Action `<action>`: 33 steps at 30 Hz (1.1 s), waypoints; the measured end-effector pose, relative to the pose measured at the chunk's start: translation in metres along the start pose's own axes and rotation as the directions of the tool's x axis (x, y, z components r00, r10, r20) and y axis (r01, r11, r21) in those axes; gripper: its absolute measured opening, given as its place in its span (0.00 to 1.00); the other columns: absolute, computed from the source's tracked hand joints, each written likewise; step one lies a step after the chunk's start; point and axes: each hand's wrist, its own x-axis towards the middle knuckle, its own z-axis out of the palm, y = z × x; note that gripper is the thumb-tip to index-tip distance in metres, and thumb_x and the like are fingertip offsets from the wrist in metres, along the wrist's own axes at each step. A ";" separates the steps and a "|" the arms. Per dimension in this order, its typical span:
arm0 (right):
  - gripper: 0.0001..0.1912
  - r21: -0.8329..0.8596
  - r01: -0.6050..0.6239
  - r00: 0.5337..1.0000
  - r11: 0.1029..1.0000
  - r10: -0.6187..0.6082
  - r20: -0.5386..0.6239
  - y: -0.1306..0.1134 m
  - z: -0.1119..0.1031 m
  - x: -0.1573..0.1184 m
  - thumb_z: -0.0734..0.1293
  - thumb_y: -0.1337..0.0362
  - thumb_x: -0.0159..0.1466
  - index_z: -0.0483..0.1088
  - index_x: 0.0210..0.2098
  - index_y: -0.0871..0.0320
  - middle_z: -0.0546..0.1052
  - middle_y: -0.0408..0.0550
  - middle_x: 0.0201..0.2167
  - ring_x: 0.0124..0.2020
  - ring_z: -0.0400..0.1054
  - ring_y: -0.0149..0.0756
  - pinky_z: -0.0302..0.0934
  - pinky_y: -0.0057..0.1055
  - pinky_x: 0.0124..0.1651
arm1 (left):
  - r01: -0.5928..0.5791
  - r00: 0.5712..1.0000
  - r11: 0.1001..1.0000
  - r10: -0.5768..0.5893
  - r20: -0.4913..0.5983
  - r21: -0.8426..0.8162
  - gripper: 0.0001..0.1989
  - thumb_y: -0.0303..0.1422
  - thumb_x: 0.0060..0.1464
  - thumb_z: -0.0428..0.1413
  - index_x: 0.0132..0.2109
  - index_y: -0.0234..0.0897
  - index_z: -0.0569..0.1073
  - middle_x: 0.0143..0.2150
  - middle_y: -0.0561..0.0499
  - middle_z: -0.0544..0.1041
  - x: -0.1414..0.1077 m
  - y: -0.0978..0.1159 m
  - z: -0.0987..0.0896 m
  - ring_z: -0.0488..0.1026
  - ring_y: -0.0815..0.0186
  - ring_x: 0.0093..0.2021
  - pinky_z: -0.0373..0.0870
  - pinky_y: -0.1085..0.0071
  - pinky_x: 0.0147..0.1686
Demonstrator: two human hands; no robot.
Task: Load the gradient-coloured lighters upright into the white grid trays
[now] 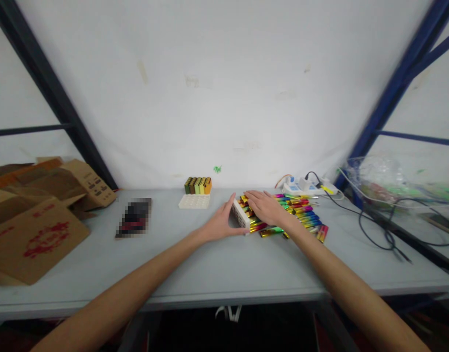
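cartons [41, 239]: table [209, 274] left | tubes [308, 215]: right of cartons | power strip [327, 187]: behind tubes

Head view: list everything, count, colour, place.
Wall: one, white, behind
Posts: two, black left, blue right
Table: one, grey, beneath
Cardboard: several, brown, left
Blurred item: one, dark, left
Cylinders: many, green to orange, rear
Flat tray: one, white, before cylinders
Held tray: one, white, centre
Shiny tubes: many, multicoloured, right-centre
Power strip: one, white, rear right
Cable: uncounted, black, right
Plastic: uncounted, clear, right
Left hand: one, on held tray
Right hand: one, on tubes
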 end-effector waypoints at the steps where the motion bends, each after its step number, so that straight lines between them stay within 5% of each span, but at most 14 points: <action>1: 0.30 -0.006 0.005 1.000 1.000 -0.005 -0.003 0.003 0.002 0.001 0.45 0.61 0.76 0.58 0.70 0.65 0.63 0.60 0.70 0.71 0.57 0.49 0.50 0.56 0.70 | 0.001 1.000 1.000 -0.001 0.002 -0.001 0.68 0.55 0.46 0.68 0.77 0.37 0.34 0.74 0.34 0.54 0.000 0.001 -0.001 0.54 0.45 0.74 0.54 0.48 0.71; 5: 0.26 -0.003 -0.008 1.000 1.000 0.008 0.000 0.016 0.010 0.001 0.48 0.64 0.76 0.63 0.65 0.67 0.68 0.65 0.66 0.64 0.66 0.47 0.58 0.45 0.65 | 0.005 1.000 1.000 -0.005 0.003 -0.017 0.67 0.55 0.45 0.68 0.77 0.39 0.35 0.73 0.34 0.58 -0.001 0.002 -0.002 0.56 0.44 0.72 0.55 0.48 0.70; 8: 0.21 0.014 -0.057 0.997 0.998 0.056 0.048 0.025 0.012 -0.001 0.50 0.67 0.76 0.69 0.57 0.66 0.78 0.64 0.54 0.52 0.74 0.45 0.63 0.38 0.56 | 0.010 1.000 1.000 -0.010 0.007 -0.022 0.67 0.55 0.45 0.68 0.77 0.40 0.35 0.72 0.35 0.58 -0.002 0.001 -0.002 0.57 0.44 0.72 0.55 0.48 0.70; 12: 0.18 -0.028 -0.026 0.996 0.999 0.028 0.087 0.032 0.013 -0.004 0.52 0.69 0.76 0.71 0.50 0.65 0.80 0.62 0.46 0.47 0.75 0.44 0.62 0.37 0.52 | 0.003 1.000 1.000 -0.003 0.023 0.000 0.66 0.56 0.47 0.67 0.77 0.41 0.34 0.73 0.34 0.57 -0.002 0.000 -0.002 0.57 0.44 0.72 0.54 0.48 0.70; 22: 0.21 0.069 -0.131 0.989 0.989 0.125 0.084 0.040 0.012 -0.002 0.52 0.64 0.77 0.75 0.48 0.64 0.80 0.59 0.46 0.48 0.74 0.40 0.60 0.33 0.55 | -0.004 1.000 1.000 0.005 0.021 -0.013 0.65 0.56 0.47 0.67 0.77 0.41 0.37 0.74 0.35 0.56 -0.002 0.002 -0.004 0.56 0.44 0.72 0.55 0.49 0.70; 25: 0.22 0.112 -0.139 0.990 0.984 0.140 0.000 0.036 0.008 -0.002 0.51 0.61 0.77 0.75 0.49 0.64 0.80 0.60 0.48 0.50 0.73 0.41 0.60 0.35 0.58 | -0.022 1.000 1.000 0.022 0.011 -0.003 0.64 0.56 0.46 0.67 0.77 0.41 0.39 0.74 0.36 0.57 -0.002 0.000 -0.003 0.57 0.44 0.72 0.56 0.50 0.70; 30: 0.26 0.295 0.006 0.970 0.956 0.066 -0.235 0.009 0.001 -0.002 0.47 0.58 0.78 0.71 0.57 0.63 0.77 0.58 0.55 0.58 0.69 0.41 0.59 0.38 0.64 | -0.068 0.998 0.998 0.068 -0.016 0.000 0.60 0.56 0.47 0.67 0.76 0.43 0.43 0.73 0.39 0.59 -0.002 -0.004 -0.001 0.58 0.45 0.71 0.56 0.49 0.70; 33: 0.27 0.343 0.083 0.977 0.936 -0.008 -0.212 -0.009 0.004 -0.002 0.48 0.58 0.77 0.65 0.66 0.60 0.72 0.57 0.63 0.64 0.65 0.41 0.57 0.42 0.68 | -0.074 0.997 0.997 0.075 -0.015 0.012 0.61 0.56 0.47 0.67 0.77 0.42 0.43 0.73 0.38 0.58 -0.002 -0.005 -0.001 0.57 0.45 0.72 0.55 0.49 0.70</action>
